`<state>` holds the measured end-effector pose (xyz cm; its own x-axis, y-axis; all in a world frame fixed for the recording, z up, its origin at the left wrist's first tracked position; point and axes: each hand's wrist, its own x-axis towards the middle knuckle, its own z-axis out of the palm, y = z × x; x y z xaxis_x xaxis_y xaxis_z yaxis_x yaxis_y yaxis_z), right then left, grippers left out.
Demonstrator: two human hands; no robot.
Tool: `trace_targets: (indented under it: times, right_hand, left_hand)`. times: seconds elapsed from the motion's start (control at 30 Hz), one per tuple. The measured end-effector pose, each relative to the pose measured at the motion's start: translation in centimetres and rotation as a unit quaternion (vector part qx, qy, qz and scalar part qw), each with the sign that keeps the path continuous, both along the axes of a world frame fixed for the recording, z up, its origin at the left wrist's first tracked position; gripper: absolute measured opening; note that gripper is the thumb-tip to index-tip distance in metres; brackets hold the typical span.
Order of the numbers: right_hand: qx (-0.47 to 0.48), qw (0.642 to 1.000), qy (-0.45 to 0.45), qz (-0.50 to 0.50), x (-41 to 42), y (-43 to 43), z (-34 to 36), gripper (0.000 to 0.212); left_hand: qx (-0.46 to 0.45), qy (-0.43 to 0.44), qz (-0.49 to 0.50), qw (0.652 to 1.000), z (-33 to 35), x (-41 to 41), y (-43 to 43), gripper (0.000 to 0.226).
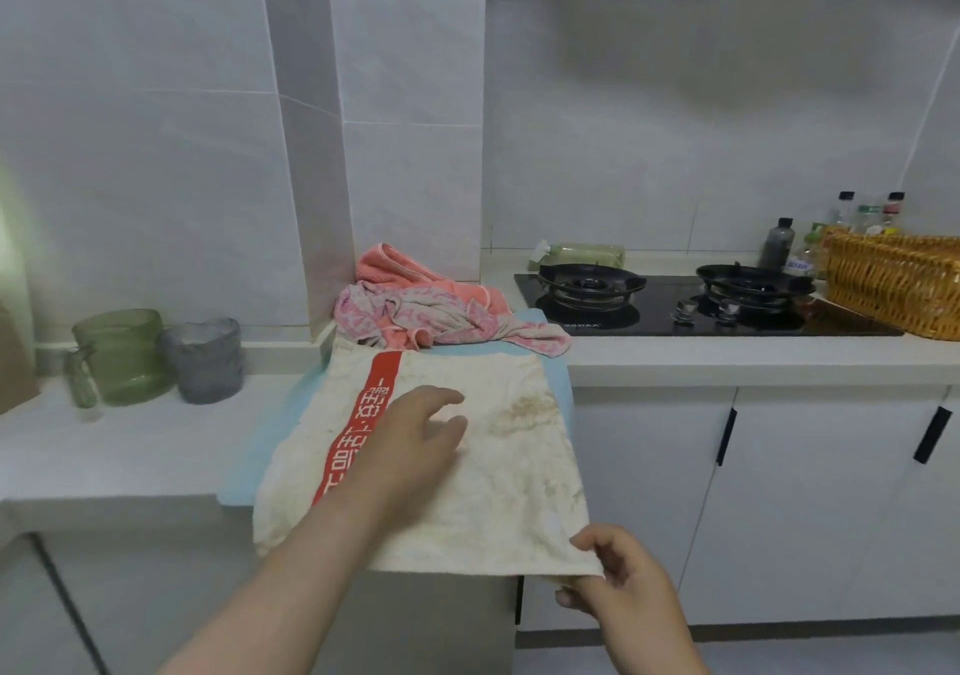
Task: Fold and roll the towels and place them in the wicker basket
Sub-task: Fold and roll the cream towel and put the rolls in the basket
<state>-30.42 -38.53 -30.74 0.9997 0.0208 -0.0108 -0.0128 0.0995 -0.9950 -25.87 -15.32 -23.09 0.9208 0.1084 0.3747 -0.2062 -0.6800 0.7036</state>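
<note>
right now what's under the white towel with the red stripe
A light blue cloth lies under the white towel and shows along its left and right edges. The cloth's middle and the counter beneath are covered.

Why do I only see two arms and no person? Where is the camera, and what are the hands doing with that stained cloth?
There is no machine here, just a person. The camera sits on their head and looks down, so you see only their arms, as if through their eyes.

This is a kitchen. On the counter lies a white towel with a red stripe, spread over a blue cloth. The left hand seems to rest on the towel, fingers relaxed. The right hand pinches the towel's near corner at the counter's edge.

Behind sits a heap of pink towels. Far right, beside the black stove, stands the wicker basket where the towels should go. On the left are a green jar and a grey jar.
</note>
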Motion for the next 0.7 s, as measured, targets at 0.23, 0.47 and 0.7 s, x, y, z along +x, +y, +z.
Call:
trace_targets:
  times: [0.23,0.47,0.7]
  right_hand:
    - [0.074,0.996,0.051,0.026,-1.2,0.1,1.8,0.017]
    - [0.145,0.985,0.076,0.054,-1.6,0.3,3.6,0.020]
    - [0.089,0.992,0.043,0.084,-1.0,-0.3,4.0,0.032]
  left_hand:
    - [-0.340,-0.007,0.305,0.889,-6.8,-10.6,6.4,0.020]
    - [-0.518,0.070,0.173,0.835,-7.3,-9.5,6.8,0.026]
    - [-0.521,0.019,0.149,0.840,-6.8,-10.4,7.8,0.027]
